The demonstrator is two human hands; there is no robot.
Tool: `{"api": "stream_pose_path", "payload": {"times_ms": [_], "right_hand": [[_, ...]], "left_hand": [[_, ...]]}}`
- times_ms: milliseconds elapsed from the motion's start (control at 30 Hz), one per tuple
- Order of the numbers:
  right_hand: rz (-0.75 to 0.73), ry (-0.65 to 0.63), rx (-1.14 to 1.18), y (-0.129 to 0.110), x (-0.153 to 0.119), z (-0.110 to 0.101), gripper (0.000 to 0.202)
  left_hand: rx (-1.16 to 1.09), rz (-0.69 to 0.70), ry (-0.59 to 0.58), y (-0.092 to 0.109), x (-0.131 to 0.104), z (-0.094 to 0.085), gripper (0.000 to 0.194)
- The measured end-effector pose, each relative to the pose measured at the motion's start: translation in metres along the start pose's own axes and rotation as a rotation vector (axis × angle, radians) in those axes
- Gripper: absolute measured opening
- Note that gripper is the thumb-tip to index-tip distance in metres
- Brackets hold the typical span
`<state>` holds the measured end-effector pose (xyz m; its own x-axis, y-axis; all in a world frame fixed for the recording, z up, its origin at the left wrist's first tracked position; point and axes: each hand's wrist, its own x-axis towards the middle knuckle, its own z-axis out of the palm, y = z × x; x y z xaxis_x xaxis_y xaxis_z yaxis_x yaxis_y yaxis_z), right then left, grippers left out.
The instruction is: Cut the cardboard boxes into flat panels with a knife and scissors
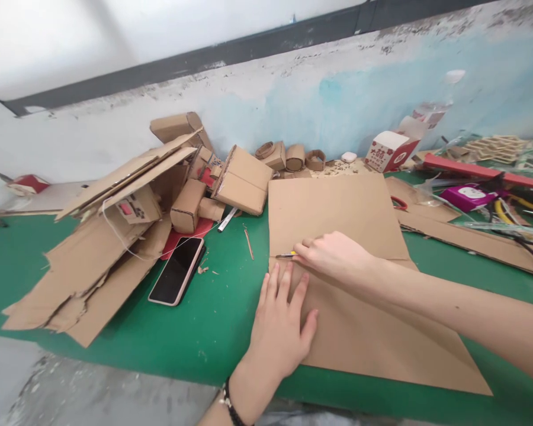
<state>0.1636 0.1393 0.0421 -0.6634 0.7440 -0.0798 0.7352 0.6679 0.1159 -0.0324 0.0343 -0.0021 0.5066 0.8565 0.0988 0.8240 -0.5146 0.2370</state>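
Observation:
A large sheet of brown cardboard [333,207] lies on the green table, with a crease or cut line running across its middle. My right hand [326,254] is closed around a yellow utility knife [288,254], its blade end pointing left at the sheet's left edge, along that line. Just below the blade, my left hand [282,322] rests flat on the cardboard with fingers spread, close to the left edge. Most of the knife's handle is hidden inside my right hand.
On the left are stacked cardboard pieces [84,266] and a phone [177,272]. Cardboard boxes [244,177] stand behind, near a white-handled cutter [227,219]. Red-handled scissors [398,203], a red-and-white carton [391,151] and a purple package [468,197] sit at the right.

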Motion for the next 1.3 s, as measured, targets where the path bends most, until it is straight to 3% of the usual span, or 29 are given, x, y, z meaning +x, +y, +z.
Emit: {"api": "stream_pose_path", "payload": {"times_ms": [367, 1300], "right_hand": [[-0.007, -0.053, -0.05, 0.007, -0.01, -0.003, 0.013], [0.014, 0.071, -0.058, 0.029, -0.039, 0.022, 0.021]], "left_hand": [[0.028, 0.009, 0.009, -0.002, -0.001, 0.002, 0.064], [0.048, 0.017, 0.005, -0.003, -0.001, 0.001, 0.062]]}}
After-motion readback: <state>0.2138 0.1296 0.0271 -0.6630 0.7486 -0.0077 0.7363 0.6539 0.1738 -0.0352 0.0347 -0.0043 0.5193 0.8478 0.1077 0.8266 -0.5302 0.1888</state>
